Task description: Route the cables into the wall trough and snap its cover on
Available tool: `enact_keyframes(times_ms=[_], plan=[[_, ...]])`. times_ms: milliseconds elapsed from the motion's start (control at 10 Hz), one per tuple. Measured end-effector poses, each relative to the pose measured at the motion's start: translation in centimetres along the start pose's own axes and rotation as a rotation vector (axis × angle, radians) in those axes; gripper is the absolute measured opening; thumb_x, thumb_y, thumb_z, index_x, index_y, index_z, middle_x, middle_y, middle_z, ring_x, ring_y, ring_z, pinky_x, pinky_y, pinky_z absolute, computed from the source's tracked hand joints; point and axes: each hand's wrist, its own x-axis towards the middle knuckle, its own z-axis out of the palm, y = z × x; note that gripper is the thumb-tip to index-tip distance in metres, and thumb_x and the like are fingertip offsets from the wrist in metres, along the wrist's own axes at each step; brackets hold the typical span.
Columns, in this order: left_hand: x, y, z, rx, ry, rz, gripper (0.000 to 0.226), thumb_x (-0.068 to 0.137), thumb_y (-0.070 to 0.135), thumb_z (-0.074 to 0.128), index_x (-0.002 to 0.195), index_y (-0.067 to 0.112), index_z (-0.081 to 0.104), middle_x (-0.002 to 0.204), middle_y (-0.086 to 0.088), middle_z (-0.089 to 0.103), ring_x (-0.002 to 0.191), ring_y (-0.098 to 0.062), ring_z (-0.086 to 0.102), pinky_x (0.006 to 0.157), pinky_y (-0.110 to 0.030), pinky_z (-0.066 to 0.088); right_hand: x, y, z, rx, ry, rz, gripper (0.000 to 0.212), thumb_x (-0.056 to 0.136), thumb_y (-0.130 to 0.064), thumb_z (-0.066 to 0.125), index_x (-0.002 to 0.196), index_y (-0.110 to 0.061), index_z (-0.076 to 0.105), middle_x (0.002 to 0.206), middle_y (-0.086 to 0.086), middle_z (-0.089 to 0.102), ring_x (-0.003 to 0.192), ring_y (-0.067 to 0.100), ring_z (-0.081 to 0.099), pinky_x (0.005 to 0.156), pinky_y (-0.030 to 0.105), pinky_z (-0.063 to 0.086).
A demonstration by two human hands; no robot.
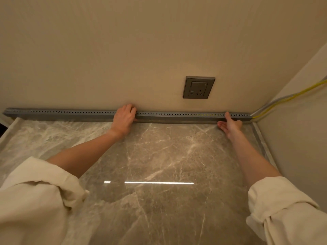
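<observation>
A long grey slotted trough [70, 114] runs along the foot of the back wall, where the wall meets the marble counter. Its cover lies along its front. My left hand [123, 119] is laid over the trough near its middle, fingers curled over the top edge. My right hand [230, 123] is near the right end, thumb up on the trough's top and fingers spread below its front face. A yellow cable [290, 99] and a grey cable [276, 101] come down the right wall into the trough's right end. Yellow shows through a few slots there.
A grey wall socket [198, 87] sits on the back wall above the trough, right of centre. The glossy marble counter [159, 156] stretches from the trough toward me, with a raised rim along the right wall. Cream sleeves cover both my upper arms.
</observation>
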Motion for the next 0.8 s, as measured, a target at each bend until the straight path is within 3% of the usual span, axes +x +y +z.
enact_keyframes(times_ms=[100, 200, 300, 400, 600, 800], plan=[[0.0, 0.2, -0.4, -0.075, 0.032, -0.101, 0.04, 0.074, 0.017, 0.075, 0.101, 0.0, 0.051, 0.102, -0.021, 0.054, 0.09, -0.037, 0.052, 0.075, -0.046, 0.043, -0.2, 0.3, 0.4, -0.108, 0.055, 0.013, 0.05, 0.092, -0.035, 0.057, 0.121, 0.003, 0.04, 0.086, 0.021, 0.062, 0.042, 0.014, 0.059, 0.045, 0.023, 0.054], [-0.2, 0.0, 0.0, -0.076, 0.034, -0.106, 0.037, 0.078, 0.023, 0.071, 0.1, 0.001, 0.051, 0.103, -0.021, 0.053, 0.091, -0.037, 0.05, 0.076, -0.045, 0.041, -0.8, 0.7, 1.1, -0.083, 0.054, 0.029, 0.048, 0.092, -0.042, 0.055, 0.115, -0.002, 0.041, 0.079, 0.018, 0.063, 0.049, 0.017, 0.059, 0.048, 0.025, 0.054], [-0.8, 0.0, 0.6, -0.066, 0.042, -0.085, 0.041, 0.081, 0.026, 0.068, 0.11, 0.002, 0.05, 0.109, -0.02, 0.052, 0.099, -0.035, 0.048, 0.086, -0.045, 0.04, -1.3, 1.2, 1.6, -0.055, 0.052, -0.005, 0.046, 0.09, -0.044, 0.057, 0.104, -0.006, 0.036, 0.065, 0.013, 0.059, 0.038, 0.011, 0.058, 0.041, 0.02, 0.052], [-1.2, 0.0, 0.8, -0.053, 0.06, -0.065, 0.05, 0.08, 0.027, 0.069, 0.119, 0.004, 0.047, 0.115, -0.018, 0.052, 0.105, -0.035, 0.048, 0.093, -0.044, 0.039, -1.7, 1.3, 1.6, -0.047, 0.048, -0.007, 0.047, 0.088, -0.045, 0.059, 0.101, -0.007, 0.036, 0.065, 0.012, 0.059, 0.042, 0.012, 0.058, 0.041, 0.02, 0.052], [-1.4, 0.1, 0.7, -0.07, 0.105, -0.041, 0.047, 0.087, 0.031, 0.061, 0.122, 0.005, 0.045, 0.118, -0.017, 0.052, 0.108, -0.033, 0.048, 0.098, -0.044, 0.039, -2.1, 1.3, 1.6, -0.058, 0.046, 0.012, 0.045, 0.087, -0.046, 0.058, 0.103, -0.01, 0.036, 0.07, 0.012, 0.06, 0.054, 0.018, 0.059, 0.052, 0.026, 0.054], [-2.2, 0.0, 0.2, -0.13, 0.142, -0.06, 0.036, 0.094, 0.027, 0.048, 0.121, 0.004, 0.047, 0.114, -0.016, 0.055, 0.104, -0.033, 0.051, 0.094, -0.044, 0.041, -3.3, 2.3, 2.2, -0.199, 0.147, -0.034, 0.039, 0.09, -0.043, 0.048, 0.102, -0.005, 0.048, 0.079, 0.01, 0.058, 0.065, 0.022, 0.056, 0.063, 0.037, 0.053]])
